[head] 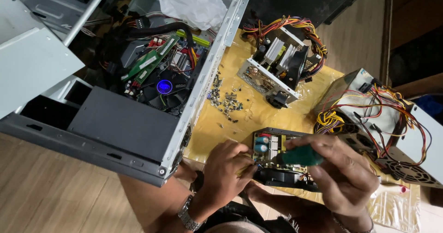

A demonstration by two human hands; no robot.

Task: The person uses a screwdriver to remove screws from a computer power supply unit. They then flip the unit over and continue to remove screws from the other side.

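My right hand (pixel 344 170) is closed around the green handle of a screwdriver (pixel 300 156), held over a small opened power supply (pixel 274 157) with a circuit board and blue capacitors. My left hand (pixel 226 170), with a metal watch on the wrist, rests its fingers on the left edge of that unit and pinches the yellowish screwdriver shaft near the board. The unit sits on a yellow sheet (pixel 258 115) at the near edge.
An open grey computer case (pixel 115 71) with a fan, cards and cables fills the left. Loose screws (pixel 226 101) lie on the sheet. Another opened power supply (pixel 281 64) sits behind, and a closed one (pixel 392 122) with coloured wires at right. A white plastic bag (pixel 194 4) lies at top.
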